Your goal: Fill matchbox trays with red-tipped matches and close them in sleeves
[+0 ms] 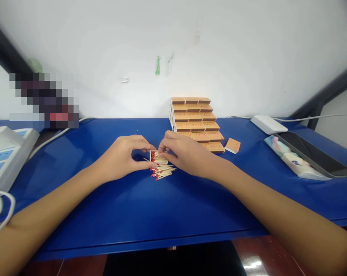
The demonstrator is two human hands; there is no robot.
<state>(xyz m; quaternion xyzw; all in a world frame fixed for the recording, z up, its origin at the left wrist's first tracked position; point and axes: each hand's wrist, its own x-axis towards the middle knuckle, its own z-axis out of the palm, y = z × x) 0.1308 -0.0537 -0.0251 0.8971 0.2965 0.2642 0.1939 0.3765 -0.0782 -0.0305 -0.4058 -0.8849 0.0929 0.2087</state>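
A small white matchbox tray (151,156) with red-tipped matches lies on the blue table. My left hand (127,157) grips the tray's left end between thumb and fingers. Over the tray's right part, my right hand (183,153) has thumb and fingertips closed at the matches; what is between them is too small to make out. Just in front of the tray lies a loose pile of matches (163,172), heads to the left. An orange matchbox sleeve (233,145) rests to the right of my right hand.
Behind my right hand, orange matchboxes (194,117) are stacked in steps near the wall. A phone (319,153), a patterned packet (296,161) and a white device (268,124) lie right. A power strip (9,165) and white cables occupy the left of the blue table (133,226).
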